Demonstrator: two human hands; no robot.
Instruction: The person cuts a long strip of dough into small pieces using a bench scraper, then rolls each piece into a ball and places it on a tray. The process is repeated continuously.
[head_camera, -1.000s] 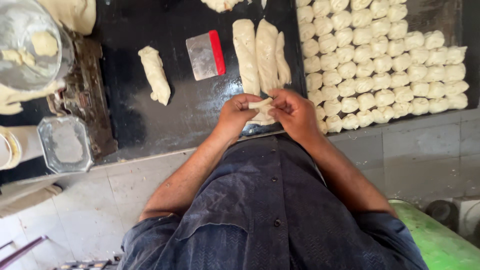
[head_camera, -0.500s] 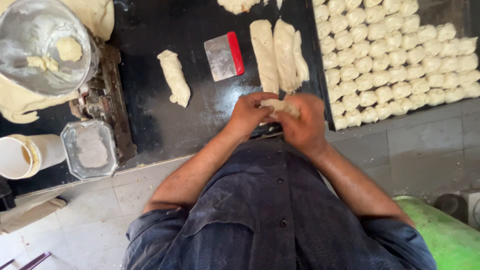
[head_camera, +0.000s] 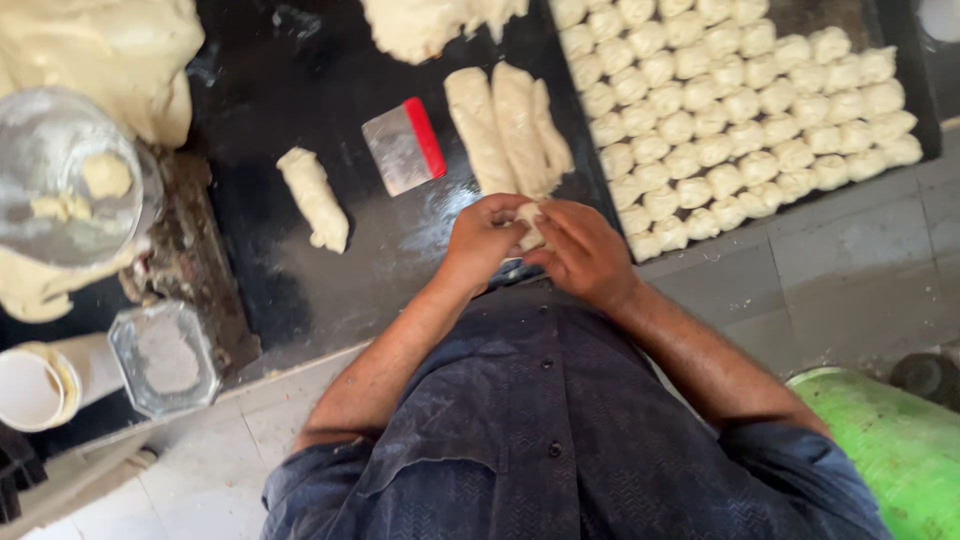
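1. Our left hand (head_camera: 490, 240) and right hand (head_camera: 585, 250) sit close to our shirt (head_camera: 560, 440). All our fingers pinch a small dough piece (head_camera: 529, 226) between them, at the near edge of the black table (head_camera: 300, 290).
2. A second ago the piece looked long and flat. Now it is bunched up. We think we are rolling it into a ball.
3. Our fingers hide most of it.
4. Farther off lie dough logs (head_camera: 510, 125), a scraper (head_camera: 405, 145) and rows of balls (head_camera: 740, 110).
5. The big dough lump (head_camera: 430, 20) is cut off at the top.

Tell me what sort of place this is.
Likely a bakery or food-stall prep counter: rows of dough balls, dough logs and a scraper on a black worktop.
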